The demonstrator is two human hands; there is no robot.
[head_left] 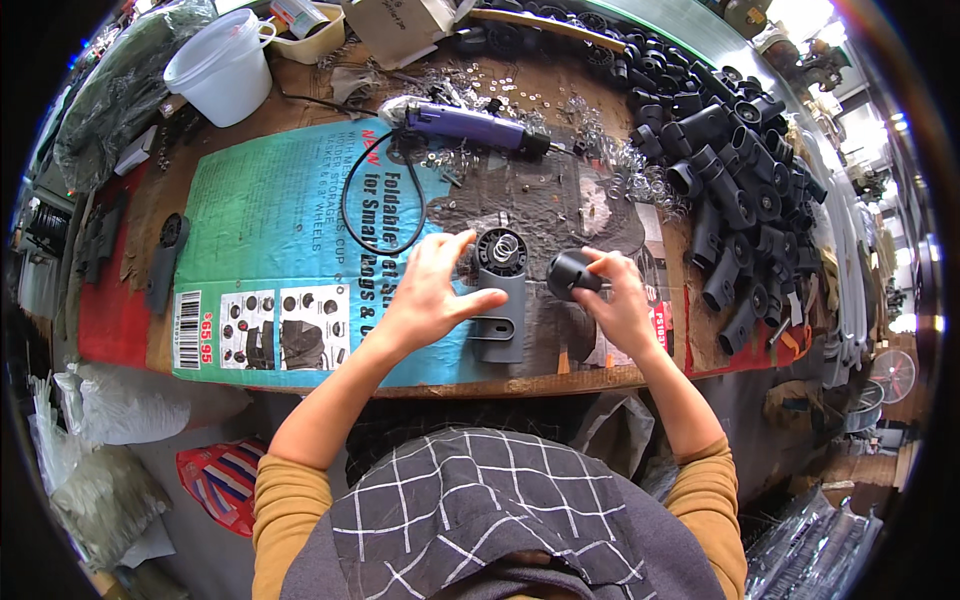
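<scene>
Two bare hands work over a cluttered surface [590, 85] at the centre of the frame; the right hand [622, 295] grasps a black round cap [570, 275], pinched between thumb and fingers, just right of a grey plastic part [511, 282]; the left hand [425, 295] is unclenched, thumb and fingers spread along the part's left side, the thumb reaching across its edge, though whether it presses on the plastic cannot be told from this angle.

The grey part lies lengthwise near the surface's front edge, its toothed round socket toward the top of the frame and a slot toward the bottom; a bare coil spring [507, 247] sits in the socket; both plastic pieces look light, stiff and fairly smooth, so the cap is probably best held by its rim and the part steadied by the flanks of its body; the spring looks springy and easily tipped, and would likely call for a straight, even press.

Above the hands, a purple power screwdriver [470, 126] lies beside its looped black cable [426, 205]; a heap of dark plastic parts [735, 195] fills the upper right; loose coil springs [648, 183] glint beside it; a white bucket [222, 80] stands at upper left, behind a blue-green printed cardboard sheet [250, 200].
</scene>
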